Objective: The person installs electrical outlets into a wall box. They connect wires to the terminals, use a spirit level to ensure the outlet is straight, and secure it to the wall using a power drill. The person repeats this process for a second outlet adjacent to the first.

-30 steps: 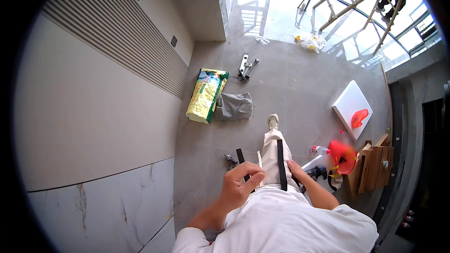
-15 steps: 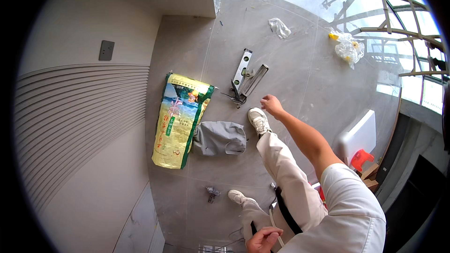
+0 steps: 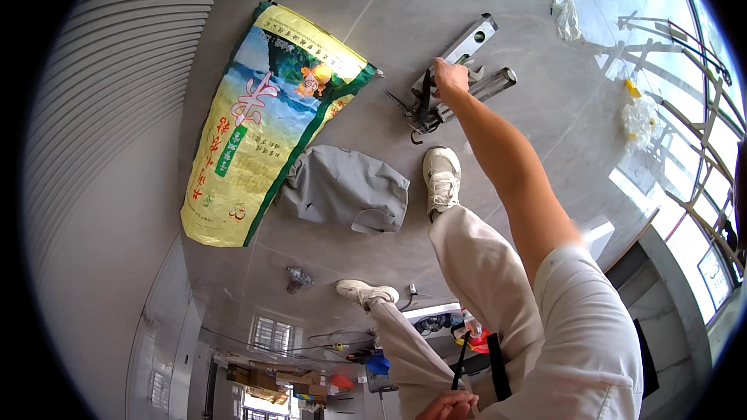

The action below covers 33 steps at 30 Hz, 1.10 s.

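Observation:
My right hand (image 3: pixel 451 78) reaches down to a cluster of tools on the floor, its fingers curled in at the cluster; what they grip is hidden. A silver spirit level (image 3: pixel 472 40) with green vials passes under it. Beside that lies a caulking gun (image 3: pixel 496 85) with a black handle end, and the jaw of an adjustable wrench (image 3: pixel 475 75) shows right by the fingers. Low in the picture my left hand (image 3: pixel 448 405) is closed near my lap, below a thin black strap (image 3: pixel 462 359). Whatever it pinches cannot be made out.
A yellow-green printed sack (image 3: pixel 264 124) lies left, touching a grey cloth bag (image 3: pixel 342 187). A small tool (image 3: pixel 298 279) lies near my left shoe (image 3: pixel 366 293). Plastic bags (image 3: pixel 566 15) are at the far right. Cables and boxes (image 3: pixel 272 381) appear at the lower left.
My right hand has gone from above my shoe forward to the tools. The view has turned and come closer to the floor. My left hand stays low and closed.

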Tool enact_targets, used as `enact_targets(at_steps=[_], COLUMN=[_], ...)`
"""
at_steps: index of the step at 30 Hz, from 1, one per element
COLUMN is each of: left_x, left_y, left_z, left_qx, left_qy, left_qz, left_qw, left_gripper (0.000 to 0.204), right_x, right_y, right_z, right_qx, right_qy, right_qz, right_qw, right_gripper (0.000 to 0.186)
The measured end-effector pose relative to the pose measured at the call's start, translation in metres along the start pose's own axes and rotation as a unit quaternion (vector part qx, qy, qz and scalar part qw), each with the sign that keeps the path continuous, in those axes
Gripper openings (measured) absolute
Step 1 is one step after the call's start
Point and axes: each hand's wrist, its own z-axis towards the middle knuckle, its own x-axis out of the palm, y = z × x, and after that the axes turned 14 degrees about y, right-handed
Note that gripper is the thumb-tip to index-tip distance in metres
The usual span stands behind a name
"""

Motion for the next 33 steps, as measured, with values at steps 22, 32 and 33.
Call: enact_targets(at_steps=[22, 32, 33], left_x=[0.189, 0.169, 0.159], left_y=[0.025, 0.24, 0.258], left_z=[-0.368, -0.655, -0.679], left_qx=[0.495, 0.697, 0.703], left_qy=[-0.286, -0.413, -0.42], left_qz=[0.05, -0.012, -0.023], left_qw=[0.819, 0.586, 0.573], left_gripper=[0.014, 0.021, 0.024], right_x=[-0.058, 0.106, 0.125], right_y=[-0.091, -0.323, -0.347], right_z=[-0.817, -1.185, -1.212], right_qx=[-0.276, 0.034, 0.055], right_qy=[0.636, 0.882, 0.882], right_qz=[0.125, 0.018, -0.015], right_qw=[0.71, 0.469, 0.468], right_gripper=[0.056, 0.098, 0.098])
